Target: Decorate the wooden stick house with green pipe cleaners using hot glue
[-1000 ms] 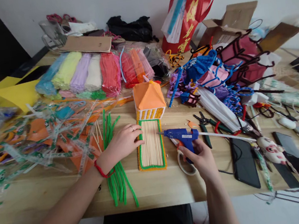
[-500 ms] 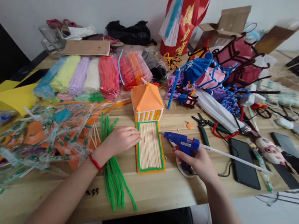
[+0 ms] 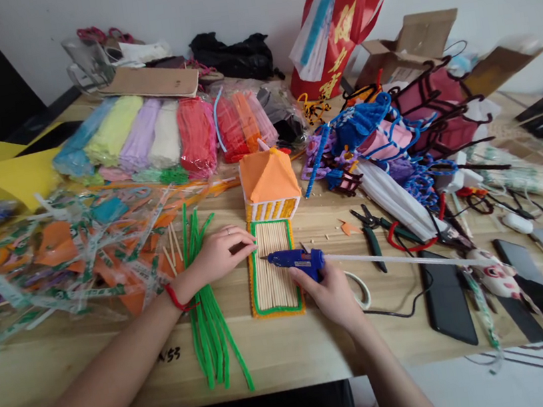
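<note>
Green pipe cleaners [image 3: 213,333]: loose. Left hand [image 3: 220,251]: at the left edge of the stick-covered panel [image 3: 276,292]; thumb and finger close together, whether gripping anything cannot be told. Panel: flat, in front of the orange-roofed house [image 3: 269,180]. Glue gun [image 3: 299,259]: above the panel, clamped in the right hand [image 3: 332,292], nozzle [image 3: 264,258] near the left fingers [image 3: 244,235]; a slip could burn them. Glue stick [image 3: 385,257]: juts right; snagging could deflect aim.
</note>
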